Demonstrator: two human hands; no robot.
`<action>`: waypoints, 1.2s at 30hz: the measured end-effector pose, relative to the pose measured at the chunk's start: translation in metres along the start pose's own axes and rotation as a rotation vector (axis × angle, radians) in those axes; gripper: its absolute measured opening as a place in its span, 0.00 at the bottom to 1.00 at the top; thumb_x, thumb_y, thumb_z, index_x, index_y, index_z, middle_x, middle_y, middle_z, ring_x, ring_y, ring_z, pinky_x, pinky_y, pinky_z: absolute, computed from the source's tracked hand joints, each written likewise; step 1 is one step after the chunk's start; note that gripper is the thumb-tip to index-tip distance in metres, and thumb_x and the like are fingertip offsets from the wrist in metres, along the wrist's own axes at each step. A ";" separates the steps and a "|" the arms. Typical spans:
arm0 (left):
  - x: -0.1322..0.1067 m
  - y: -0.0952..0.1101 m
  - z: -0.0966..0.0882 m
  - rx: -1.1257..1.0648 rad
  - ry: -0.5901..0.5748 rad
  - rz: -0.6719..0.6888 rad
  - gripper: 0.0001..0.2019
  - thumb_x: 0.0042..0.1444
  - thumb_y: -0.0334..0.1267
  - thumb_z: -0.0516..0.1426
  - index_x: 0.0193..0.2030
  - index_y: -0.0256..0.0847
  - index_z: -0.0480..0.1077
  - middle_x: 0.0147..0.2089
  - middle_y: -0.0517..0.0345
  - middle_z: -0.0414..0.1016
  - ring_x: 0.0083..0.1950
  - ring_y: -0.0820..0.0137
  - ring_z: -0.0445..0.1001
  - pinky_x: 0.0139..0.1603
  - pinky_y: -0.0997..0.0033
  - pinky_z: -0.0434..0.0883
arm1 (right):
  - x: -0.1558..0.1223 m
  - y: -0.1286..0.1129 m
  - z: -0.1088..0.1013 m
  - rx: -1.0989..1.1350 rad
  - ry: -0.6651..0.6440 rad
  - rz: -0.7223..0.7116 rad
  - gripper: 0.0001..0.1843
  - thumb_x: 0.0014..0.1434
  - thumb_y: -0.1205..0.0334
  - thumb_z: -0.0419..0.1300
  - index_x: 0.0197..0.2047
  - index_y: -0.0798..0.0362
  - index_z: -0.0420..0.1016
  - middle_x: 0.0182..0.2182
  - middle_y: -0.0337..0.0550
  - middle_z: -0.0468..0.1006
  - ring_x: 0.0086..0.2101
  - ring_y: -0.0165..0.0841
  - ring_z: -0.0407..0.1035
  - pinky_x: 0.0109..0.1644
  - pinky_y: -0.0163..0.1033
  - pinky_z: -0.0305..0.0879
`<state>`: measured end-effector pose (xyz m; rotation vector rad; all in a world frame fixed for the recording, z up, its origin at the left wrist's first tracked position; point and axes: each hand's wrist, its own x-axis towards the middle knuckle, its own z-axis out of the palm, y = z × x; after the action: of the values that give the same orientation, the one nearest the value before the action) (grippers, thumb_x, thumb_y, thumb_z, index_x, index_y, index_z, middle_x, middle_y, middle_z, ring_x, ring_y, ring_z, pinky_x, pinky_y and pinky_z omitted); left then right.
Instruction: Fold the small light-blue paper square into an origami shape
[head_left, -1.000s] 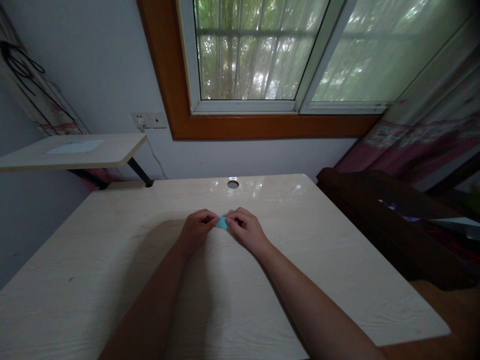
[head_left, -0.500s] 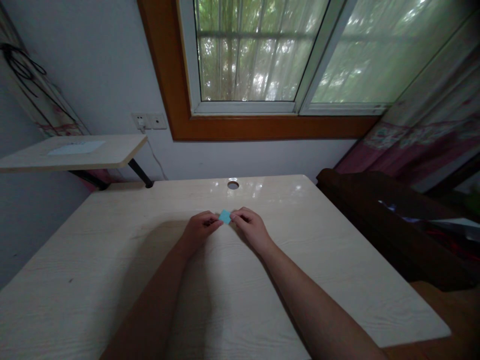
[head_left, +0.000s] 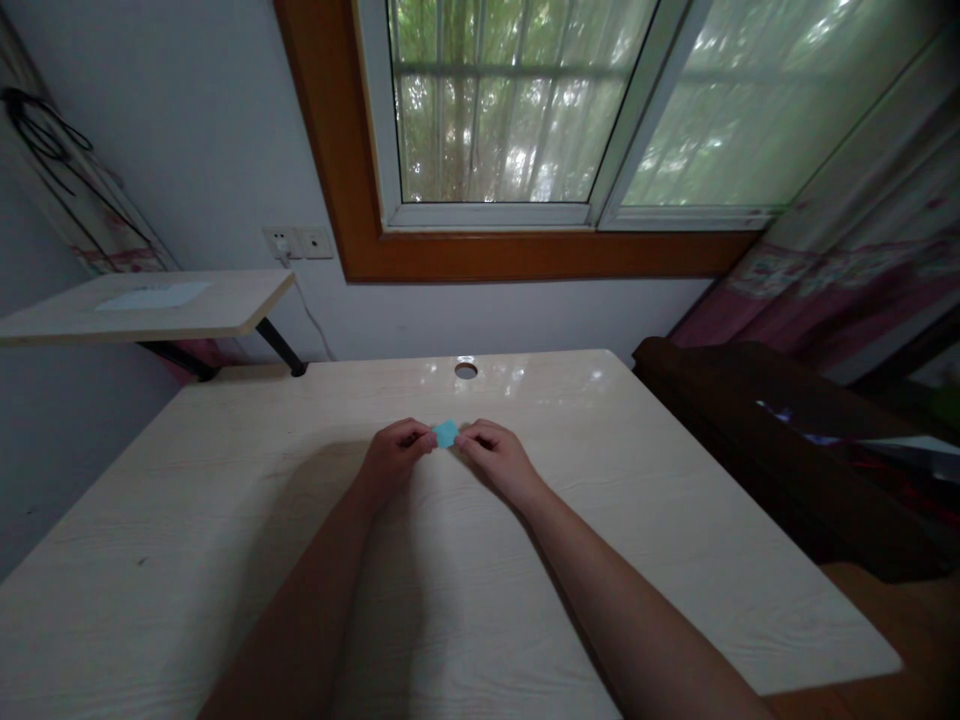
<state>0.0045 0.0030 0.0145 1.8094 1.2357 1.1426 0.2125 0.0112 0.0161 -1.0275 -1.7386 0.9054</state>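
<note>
A small light-blue piece of paper (head_left: 445, 433) sits between my two hands over the middle of a pale wooden desk (head_left: 225, 530). My left hand (head_left: 395, 455) pinches its left edge with curled fingers. My right hand (head_left: 495, 455) pinches its right edge the same way. Both forearms reach in from the bottom of the view. Whether the paper touches the desk top I cannot tell.
A round cable hole (head_left: 466, 370) lies near the desk's far edge. A side shelf (head_left: 150, 305) juts out at the left, under a wall socket (head_left: 298, 241). Dark wooden furniture (head_left: 787, 450) stands to the right; a window (head_left: 525, 110) is above.
The blue paper has turned and shifted slightly between my fingertips; half a second ago it showed as a flatter square. Both hands stay in the same spot.
</note>
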 end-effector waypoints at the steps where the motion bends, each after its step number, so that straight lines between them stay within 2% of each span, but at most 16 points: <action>1: 0.000 0.000 0.000 -0.015 0.006 -0.005 0.13 0.58 0.45 0.58 0.31 0.38 0.75 0.30 0.57 0.75 0.34 0.70 0.72 0.38 0.72 0.68 | 0.000 0.000 0.000 0.001 -0.012 0.000 0.09 0.58 0.59 0.61 0.29 0.52 0.79 0.26 0.38 0.73 0.29 0.31 0.66 0.35 0.35 0.61; 3: 0.000 0.001 0.000 -0.069 0.018 -0.026 0.12 0.58 0.45 0.58 0.33 0.38 0.75 0.30 0.57 0.75 0.34 0.70 0.73 0.37 0.72 0.69 | 0.000 0.001 0.000 0.011 -0.041 0.004 0.09 0.58 0.58 0.61 0.29 0.52 0.78 0.26 0.38 0.73 0.29 0.30 0.66 0.35 0.35 0.61; 7: 0.000 0.005 0.001 -0.159 0.025 -0.078 0.14 0.56 0.44 0.60 0.46 0.39 0.76 0.33 0.57 0.76 0.34 0.71 0.73 0.36 0.73 0.70 | -0.001 0.004 0.000 0.036 -0.087 0.018 0.10 0.58 0.58 0.61 0.30 0.53 0.79 0.27 0.38 0.73 0.30 0.30 0.66 0.36 0.35 0.61; 9: -0.001 0.005 0.001 -0.157 0.012 -0.082 0.16 0.56 0.43 0.61 0.48 0.39 0.76 0.36 0.56 0.77 0.35 0.71 0.74 0.37 0.74 0.70 | -0.001 0.005 0.000 0.045 -0.103 0.031 0.09 0.58 0.59 0.61 0.30 0.53 0.80 0.28 0.39 0.74 0.31 0.30 0.67 0.37 0.34 0.61; 14: -0.001 0.001 0.002 -0.133 -0.024 -0.038 0.14 0.56 0.43 0.61 0.47 0.39 0.78 0.39 0.53 0.78 0.38 0.69 0.74 0.41 0.72 0.70 | 0.000 0.004 0.000 0.059 -0.122 0.041 0.09 0.58 0.60 0.61 0.30 0.53 0.80 0.29 0.40 0.75 0.32 0.30 0.68 0.38 0.35 0.61; 26: 0.000 0.002 0.000 -0.027 -0.059 0.040 0.12 0.57 0.41 0.60 0.45 0.42 0.79 0.36 0.56 0.77 0.37 0.69 0.74 0.39 0.73 0.69 | 0.000 0.010 0.001 0.059 -0.139 0.004 0.11 0.60 0.57 0.60 0.33 0.53 0.80 0.29 0.40 0.74 0.32 0.31 0.67 0.38 0.35 0.61; 36: -0.001 0.002 0.000 0.017 -0.073 0.059 0.13 0.58 0.43 0.59 0.46 0.42 0.79 0.35 0.55 0.78 0.36 0.69 0.74 0.38 0.72 0.69 | 0.001 0.001 -0.001 0.048 -0.129 -0.004 0.11 0.60 0.58 0.60 0.31 0.53 0.80 0.27 0.39 0.72 0.31 0.30 0.66 0.36 0.35 0.60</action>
<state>0.0052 0.0017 0.0165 1.8951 1.1600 1.0907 0.2139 0.0123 0.0156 -0.9518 -1.8158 1.0257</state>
